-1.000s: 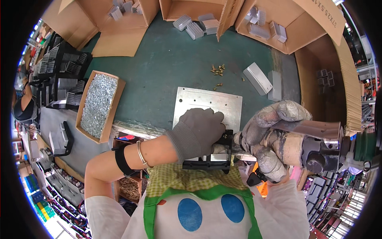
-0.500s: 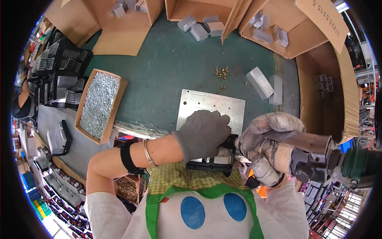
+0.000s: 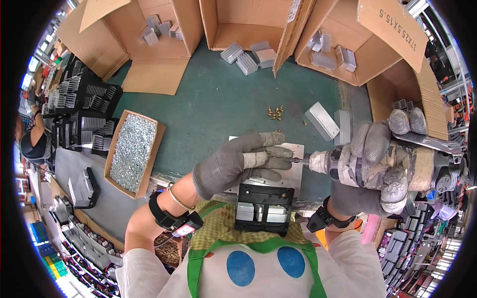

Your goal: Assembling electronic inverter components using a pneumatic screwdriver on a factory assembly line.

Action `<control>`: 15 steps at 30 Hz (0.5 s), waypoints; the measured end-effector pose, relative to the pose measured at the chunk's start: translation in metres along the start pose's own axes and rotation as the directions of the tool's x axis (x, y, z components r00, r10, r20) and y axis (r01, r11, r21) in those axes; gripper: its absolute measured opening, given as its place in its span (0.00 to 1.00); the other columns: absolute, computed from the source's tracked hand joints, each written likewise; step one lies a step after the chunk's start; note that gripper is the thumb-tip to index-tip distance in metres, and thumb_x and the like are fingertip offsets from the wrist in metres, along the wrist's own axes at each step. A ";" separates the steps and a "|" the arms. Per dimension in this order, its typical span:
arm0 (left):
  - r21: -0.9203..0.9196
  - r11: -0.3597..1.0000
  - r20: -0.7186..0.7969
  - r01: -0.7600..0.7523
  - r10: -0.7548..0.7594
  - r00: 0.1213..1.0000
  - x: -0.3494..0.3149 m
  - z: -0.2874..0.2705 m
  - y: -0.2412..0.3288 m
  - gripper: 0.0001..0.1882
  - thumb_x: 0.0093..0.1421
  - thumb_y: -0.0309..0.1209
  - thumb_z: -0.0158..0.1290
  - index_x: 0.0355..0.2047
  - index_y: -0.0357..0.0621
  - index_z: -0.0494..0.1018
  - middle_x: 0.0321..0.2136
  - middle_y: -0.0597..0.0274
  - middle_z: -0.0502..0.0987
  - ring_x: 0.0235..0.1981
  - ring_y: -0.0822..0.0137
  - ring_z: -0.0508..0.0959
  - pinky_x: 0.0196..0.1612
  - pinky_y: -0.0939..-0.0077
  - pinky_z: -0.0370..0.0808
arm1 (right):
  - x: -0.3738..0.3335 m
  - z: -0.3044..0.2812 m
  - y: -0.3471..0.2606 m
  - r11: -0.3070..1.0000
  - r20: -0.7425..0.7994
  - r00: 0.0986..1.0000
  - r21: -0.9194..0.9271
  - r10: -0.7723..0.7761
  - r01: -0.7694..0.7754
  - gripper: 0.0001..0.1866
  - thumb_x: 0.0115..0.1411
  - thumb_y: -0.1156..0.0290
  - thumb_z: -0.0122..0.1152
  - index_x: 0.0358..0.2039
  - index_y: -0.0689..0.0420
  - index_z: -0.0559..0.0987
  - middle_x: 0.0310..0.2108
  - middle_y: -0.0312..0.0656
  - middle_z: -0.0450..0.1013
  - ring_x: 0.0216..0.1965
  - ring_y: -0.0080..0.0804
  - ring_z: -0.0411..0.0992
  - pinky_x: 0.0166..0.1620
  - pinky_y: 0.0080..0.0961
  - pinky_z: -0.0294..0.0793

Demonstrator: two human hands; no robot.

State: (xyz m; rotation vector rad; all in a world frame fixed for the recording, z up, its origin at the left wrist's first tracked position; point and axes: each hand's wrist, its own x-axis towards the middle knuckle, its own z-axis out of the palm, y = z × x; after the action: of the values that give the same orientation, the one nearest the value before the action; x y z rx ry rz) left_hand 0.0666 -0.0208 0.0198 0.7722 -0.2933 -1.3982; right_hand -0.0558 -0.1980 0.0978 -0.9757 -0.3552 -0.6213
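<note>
Right hand (image 3: 372,159) gripping power driver (image 3: 417,166); left hand (image 3: 229,161) (gloved) at bit (image 3: 297,160), pinch can't be told; black frame (image 3: 262,194) just below.

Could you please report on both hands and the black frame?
Right hand gripping power driver; left hand at its tip. Black frame in neither hand. Brass screws lie clear.
</note>
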 end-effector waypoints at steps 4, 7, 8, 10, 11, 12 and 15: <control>0.731 0.652 0.004 -0.201 0.290 0.957 -0.003 0.002 -0.006 0.31 0.63 0.29 0.52 0.65 0.37 0.55 0.45 0.49 0.78 0.41 0.55 0.81 0.43 0.70 0.78 | 0.000 0.001 0.004 1.000 -0.014 1.000 0.007 -0.018 0.018 0.32 0.55 0.68 0.65 0.55 0.51 0.57 0.32 0.40 0.64 0.33 0.29 0.62 0.36 0.34 0.76; 0.941 0.050 0.262 -0.335 0.518 0.814 -0.004 0.004 -0.015 0.32 0.61 0.27 0.54 0.64 0.38 0.57 0.35 0.52 0.81 0.32 0.55 0.83 0.35 0.69 0.78 | -0.002 0.002 0.005 1.000 -0.021 1.000 0.003 -0.010 0.010 0.32 0.54 0.68 0.65 0.55 0.51 0.57 0.33 0.40 0.64 0.34 0.29 0.62 0.37 0.33 0.75; 0.920 -0.038 0.339 -0.391 0.579 0.742 -0.004 0.005 -0.017 0.32 0.59 0.25 0.56 0.64 0.39 0.58 0.31 0.53 0.82 0.29 0.54 0.82 0.33 0.68 0.78 | -0.003 0.003 0.006 1.000 -0.021 1.000 0.000 -0.008 0.008 0.32 0.54 0.68 0.65 0.55 0.51 0.57 0.33 0.40 0.64 0.34 0.29 0.62 0.37 0.33 0.75; 0.917 -0.028 0.336 -0.398 0.593 0.732 -0.006 0.006 -0.020 0.33 0.59 0.25 0.56 0.63 0.39 0.58 0.32 0.53 0.82 0.30 0.54 0.83 0.33 0.68 0.78 | -0.005 0.004 0.006 1.000 -0.023 1.000 -0.002 -0.003 0.003 0.33 0.54 0.68 0.65 0.55 0.51 0.57 0.34 0.39 0.64 0.35 0.29 0.63 0.38 0.33 0.75; 0.911 -0.011 0.337 -0.413 0.598 0.727 -0.007 0.006 -0.021 0.33 0.58 0.25 0.57 0.63 0.39 0.59 0.33 0.53 0.82 0.30 0.54 0.83 0.33 0.68 0.78 | -0.006 0.004 0.007 1.000 -0.020 1.000 0.000 -0.001 0.001 0.33 0.54 0.68 0.65 0.56 0.51 0.57 0.34 0.39 0.64 0.35 0.29 0.63 0.38 0.33 0.75; 0.911 -0.021 0.339 -0.411 0.603 0.722 -0.008 0.006 -0.022 0.33 0.58 0.25 0.57 0.63 0.39 0.59 0.33 0.53 0.82 0.30 0.54 0.83 0.33 0.68 0.78 | -0.007 0.005 0.006 1.000 -0.016 1.000 0.002 0.000 0.000 0.33 0.54 0.68 0.65 0.56 0.52 0.57 0.34 0.39 0.64 0.35 0.29 0.63 0.38 0.33 0.75; 0.901 -0.013 0.343 -0.434 0.634 0.693 -0.011 0.007 -0.022 0.34 0.56 0.26 0.59 0.62 0.38 0.60 0.32 0.54 0.82 0.29 0.56 0.82 0.32 0.69 0.78 | -0.009 0.006 0.007 1.000 -0.014 1.000 -0.006 0.008 -0.008 0.33 0.54 0.69 0.65 0.56 0.52 0.57 0.35 0.39 0.64 0.36 0.29 0.64 0.39 0.33 0.75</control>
State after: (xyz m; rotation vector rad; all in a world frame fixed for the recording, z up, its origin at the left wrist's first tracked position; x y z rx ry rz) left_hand 0.0433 -0.0124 0.0137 1.5687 -1.2952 -0.1556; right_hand -0.0589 -0.1868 0.0918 -0.9783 -0.3370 -0.6216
